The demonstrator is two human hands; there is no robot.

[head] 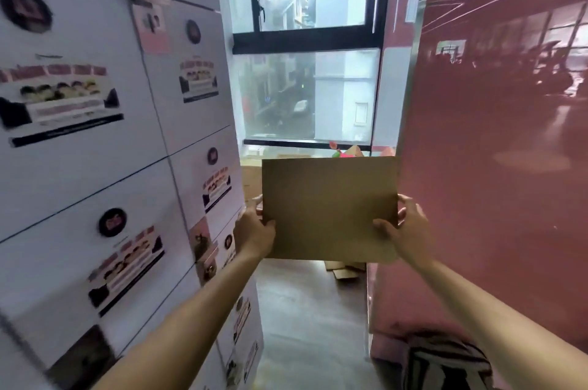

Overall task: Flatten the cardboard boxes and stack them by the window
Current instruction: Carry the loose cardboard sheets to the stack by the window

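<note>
Between the two hands, short of the window (307, 39): one flattened cardboard box (329, 210), held up in the narrow aisle with its broad face toward the camera.

Position: the sheet hangs below the window's lower pane and on the near side of it; the window lies straight ahead past the sheet's far face. Its long axis runs crosswise to the aisle, from hand to hand.

Grip: left hand (256, 232) holds the left edge low down, thumb on the near face, fingers wrapped behind. Right hand (405, 229) holds the right edge at about the same height, thumb on the near face, fingers curled over the edge. Neither hand is plainly nearer the window; both arms are stretched forward.

Appearance: plain brown, flat, rectangular, no print or tape visible on this face; the lower right corner looks slightly rounded.

Destination: a heap of brown cardboard (345, 268) lies on the floor beneath the window, partly hidden behind the sheet. Judged next: carry forward and lower it onto that heap.

Flanking: white printed cartons (95, 135) stacked left of the window; glossy red panel (493, 167) to its right.
</note>
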